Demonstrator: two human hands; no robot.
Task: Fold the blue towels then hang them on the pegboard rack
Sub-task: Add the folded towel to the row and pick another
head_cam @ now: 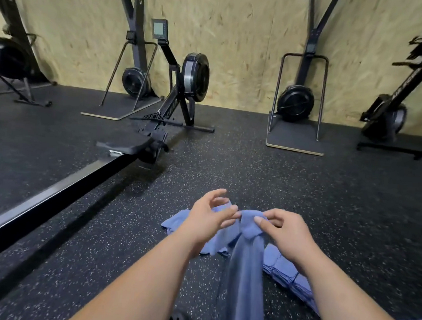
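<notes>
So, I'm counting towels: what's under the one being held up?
More blue towels on the floor: a loose one at left, a folded stack at right. The held towel covers what lies between them.

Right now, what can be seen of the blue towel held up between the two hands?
The blue towel looks like soft, matte cloth, bunched into a narrow, rope-like strip. Its top is gathered into a rounded wad, pinched by the right hand. The fingertips of the left hand meet it from the other side, grip unclear. It hangs toward the camera and runs out of frame at the bottom.
</notes>
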